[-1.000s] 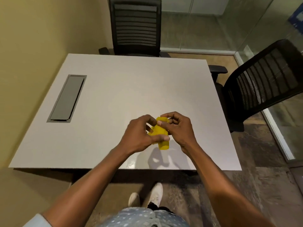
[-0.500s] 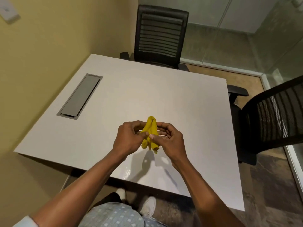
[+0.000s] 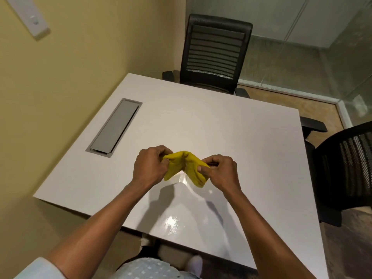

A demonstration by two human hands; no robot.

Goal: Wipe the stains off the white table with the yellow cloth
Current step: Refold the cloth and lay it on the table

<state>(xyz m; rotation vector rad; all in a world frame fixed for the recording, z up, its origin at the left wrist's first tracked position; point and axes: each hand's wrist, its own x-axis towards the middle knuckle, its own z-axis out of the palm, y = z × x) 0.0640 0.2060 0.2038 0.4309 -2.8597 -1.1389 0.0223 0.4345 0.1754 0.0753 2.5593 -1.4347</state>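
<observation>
Head view: the left hand [image 3: 150, 165] and right hand [image 3: 221, 171] each pinch one end of the yellow cloth [image 3: 186, 166], held above the white table's [image 3: 201, 121] near half. Bunched between them half a second ago, it now stretches open, so wiping probably comes next.

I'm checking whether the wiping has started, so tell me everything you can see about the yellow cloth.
The yellow cloth is small, soft and fuzzy-looking, like towelling. It is partly spread, humped in the middle with both ends drooping. The left hand pinches one end, the right hand the other. It hangs above the white table, apparently not touching it; its shadow falls on the tabletop below.
</observation>
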